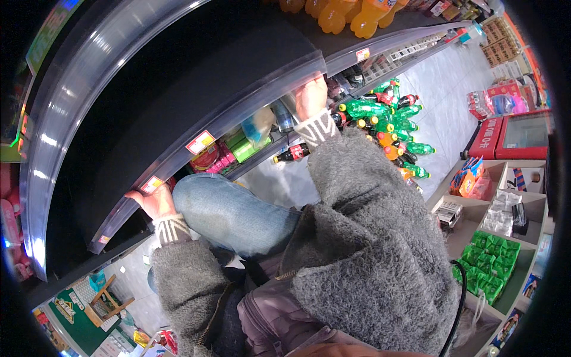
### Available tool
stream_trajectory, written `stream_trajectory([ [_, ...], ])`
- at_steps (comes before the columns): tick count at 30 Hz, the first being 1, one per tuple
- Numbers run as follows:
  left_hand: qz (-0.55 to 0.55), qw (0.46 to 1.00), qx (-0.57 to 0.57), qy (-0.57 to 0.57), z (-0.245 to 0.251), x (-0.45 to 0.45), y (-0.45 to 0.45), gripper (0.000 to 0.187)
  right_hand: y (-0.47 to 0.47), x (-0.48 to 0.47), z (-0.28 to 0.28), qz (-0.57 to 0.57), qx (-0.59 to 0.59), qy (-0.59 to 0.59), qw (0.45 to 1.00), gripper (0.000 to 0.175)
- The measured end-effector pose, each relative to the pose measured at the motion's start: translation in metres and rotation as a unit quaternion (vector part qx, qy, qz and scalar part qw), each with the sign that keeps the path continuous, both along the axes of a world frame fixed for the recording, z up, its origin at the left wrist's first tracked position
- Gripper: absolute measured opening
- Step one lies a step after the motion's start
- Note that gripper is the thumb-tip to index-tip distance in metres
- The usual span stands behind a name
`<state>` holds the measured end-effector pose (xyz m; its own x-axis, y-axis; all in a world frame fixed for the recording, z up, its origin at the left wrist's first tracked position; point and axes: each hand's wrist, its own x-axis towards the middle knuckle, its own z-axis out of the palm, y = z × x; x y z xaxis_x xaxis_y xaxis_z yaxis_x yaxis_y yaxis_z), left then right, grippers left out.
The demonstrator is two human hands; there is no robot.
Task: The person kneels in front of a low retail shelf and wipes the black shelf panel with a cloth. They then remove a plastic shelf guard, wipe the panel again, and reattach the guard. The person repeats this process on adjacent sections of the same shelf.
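A black shelf board (178,80) with a clear plastic price rail (241,105) along its front edge spans the view before me. My left hand (154,201) grips the rail's left part from below, its thumb on the outer face by a price tag (152,184). At the board's right end, my right hand (311,99) holds the underside of the same edge; its fingertips are hidden behind it. No goods show on this board. Beneath it, a lower shelf holds a green box (247,149) and pink packages (221,158). My jeans-clad knee (223,209) is raised beside the left hand.
Several soda bottles (370,108) lie on the floor to the right, and one cola bottle (292,153) lies under the shelf. Orange soda bottles (334,17) stand on the adjoining shelf. A compartmented display bin (464,205) and a red cabinet (502,138) are at right. A wooden stool (105,303) is lower left.
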<state>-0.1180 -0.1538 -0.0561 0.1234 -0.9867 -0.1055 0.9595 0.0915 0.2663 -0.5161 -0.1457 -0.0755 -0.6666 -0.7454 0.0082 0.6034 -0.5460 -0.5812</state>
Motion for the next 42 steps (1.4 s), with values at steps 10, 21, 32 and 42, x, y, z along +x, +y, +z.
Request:
stream_trajectory([
  [10,0.006,0.999,0.049,0.011,0.004,-0.007,0.007,0.06,0.001,-0.014,-0.005,0.013,-0.058,-0.032,0.998,0.03],
  [21,-0.004,1.0,0.025,-0.018,-0.019,0.008,0.002,0.059,0.017,-0.023,-0.011,0.165,-0.186,-0.306,0.919,0.039],
  [32,-0.027,0.986,0.159,-0.03,0.0,0.038,0.026,0.058,0.05,0.057,0.014,0.291,0.068,-0.233,0.925,0.045],
  [42,0.168,0.955,0.212,-0.119,0.007,0.155,0.038,0.086,0.033,0.1,0.018,0.451,0.088,-0.094,0.883,0.043],
])
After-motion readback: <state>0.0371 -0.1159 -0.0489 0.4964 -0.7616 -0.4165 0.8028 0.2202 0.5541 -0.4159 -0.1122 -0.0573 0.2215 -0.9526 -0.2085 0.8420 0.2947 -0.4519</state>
